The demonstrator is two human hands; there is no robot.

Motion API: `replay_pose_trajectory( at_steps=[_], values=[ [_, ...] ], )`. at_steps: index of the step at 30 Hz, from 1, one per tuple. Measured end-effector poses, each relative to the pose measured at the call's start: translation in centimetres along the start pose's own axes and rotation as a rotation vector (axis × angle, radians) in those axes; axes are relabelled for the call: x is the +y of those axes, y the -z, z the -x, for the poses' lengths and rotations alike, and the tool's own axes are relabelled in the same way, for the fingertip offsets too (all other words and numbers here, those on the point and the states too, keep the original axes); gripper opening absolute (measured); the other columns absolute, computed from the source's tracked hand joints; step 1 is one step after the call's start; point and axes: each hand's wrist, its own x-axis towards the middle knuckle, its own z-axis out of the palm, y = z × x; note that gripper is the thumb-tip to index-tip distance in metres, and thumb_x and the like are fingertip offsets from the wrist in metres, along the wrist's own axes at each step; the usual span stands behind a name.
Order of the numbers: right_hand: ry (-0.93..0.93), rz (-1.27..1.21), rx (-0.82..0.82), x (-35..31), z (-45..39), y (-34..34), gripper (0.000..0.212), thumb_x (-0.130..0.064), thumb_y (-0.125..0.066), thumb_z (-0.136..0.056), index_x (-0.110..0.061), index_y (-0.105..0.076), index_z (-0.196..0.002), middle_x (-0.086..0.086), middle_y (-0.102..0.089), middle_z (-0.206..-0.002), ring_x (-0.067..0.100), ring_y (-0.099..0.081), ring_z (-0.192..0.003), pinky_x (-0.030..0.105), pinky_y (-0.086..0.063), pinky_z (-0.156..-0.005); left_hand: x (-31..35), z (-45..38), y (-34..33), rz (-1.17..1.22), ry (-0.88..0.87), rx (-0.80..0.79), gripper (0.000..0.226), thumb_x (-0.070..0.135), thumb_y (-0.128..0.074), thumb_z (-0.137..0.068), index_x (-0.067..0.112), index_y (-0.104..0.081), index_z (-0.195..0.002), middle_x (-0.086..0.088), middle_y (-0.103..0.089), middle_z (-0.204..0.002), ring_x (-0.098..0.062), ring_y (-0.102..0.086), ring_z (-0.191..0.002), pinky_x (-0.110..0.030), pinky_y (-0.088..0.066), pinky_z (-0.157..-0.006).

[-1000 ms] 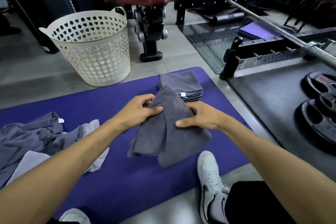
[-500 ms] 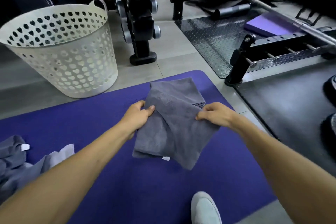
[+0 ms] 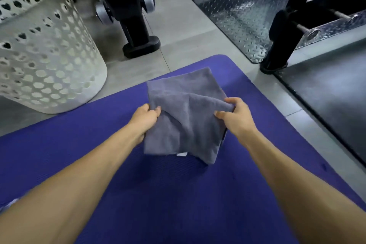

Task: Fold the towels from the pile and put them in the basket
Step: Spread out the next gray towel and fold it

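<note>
The folded grey microfibre towel (image 3: 186, 117) is held over the purple foam mat (image 3: 178, 194), its far part now covering the spot where a stack of folded towels showed a second ago. The left hand (image 3: 145, 118) pinches its left edge, fingers curled; the right hand (image 3: 234, 116) pinches the right edge. The white perforated plastic basket (image 3: 45, 55) sits closer and larger at left. The shoe seen earlier is out of view.
</note>
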Motion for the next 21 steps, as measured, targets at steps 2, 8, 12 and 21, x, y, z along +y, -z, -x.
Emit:
replay_pose_trajectory(
  at_steps=[2, 8, 12, 21],
  values=[
    [0.079, -0.05, 0.079, -0.7, 0.2, 0.1, 0.042, -0.022, -0.074, -0.084, -0.023, -0.054, -0.121, -0.006, -0.061, -0.113, 0.012, -0.062, -0.1, 0.027, -0.053, -0.076, 0.8, 0.5, 0.6, 0.013, -0.025, -0.007, 0.019, 0.032, -0.057, -0.099, 0.016, -0.061, -0.108, -0.006, -0.072, -0.105, -0.021, -0.071, -0.09, -0.038, -0.058, -0.081],
    [0.228, -0.208, 0.195, -7.8, -4.4, -0.1, 0.045, -0.045, -0.074, -0.077, -0.025, -0.06, -0.115, -0.007, -0.07, -0.106, 0.011, -0.067, -0.097, 0.039, -0.056, -0.089, 5.1, 0.4, 1.2, 0.121, -0.118, 0.082, 0.023, 0.038, -0.051, -0.101, 0.019, -0.06, -0.11, 0.002, -0.07, -0.1, -0.013, -0.068, -0.085, -0.025, -0.051, -0.061],
    [0.021, 0.089, -0.036, -8.8, -7.6, -0.9, 0.076, -0.046, -0.065, -0.089, -0.016, -0.03, -0.15, 0.007, -0.05, -0.142, 0.027, -0.052, -0.128, 0.031, -0.043, -0.094, 4.7, -2.1, 0.1, 0.027, -0.059, 0.148, 0.037, 0.04, -0.051, -0.1, 0.015, -0.052, -0.127, -0.002, -0.062, -0.123, -0.019, -0.062, -0.102, -0.03, -0.05, -0.081],
    [0.1, 0.319, -0.056, -3.5, -7.5, -1.2, 0.036, -0.021, -0.06, -0.094, -0.012, -0.053, -0.128, 0.005, -0.063, -0.117, 0.017, -0.056, -0.094, 0.022, -0.041, -0.069, 2.0, -3.6, 0.3, -0.01, -0.098, 0.057, 0.016, 0.03, -0.063, -0.095, 0.026, -0.054, -0.108, 0.006, -0.066, -0.108, -0.012, -0.066, -0.095, -0.028, -0.052, -0.074]
  ],
)
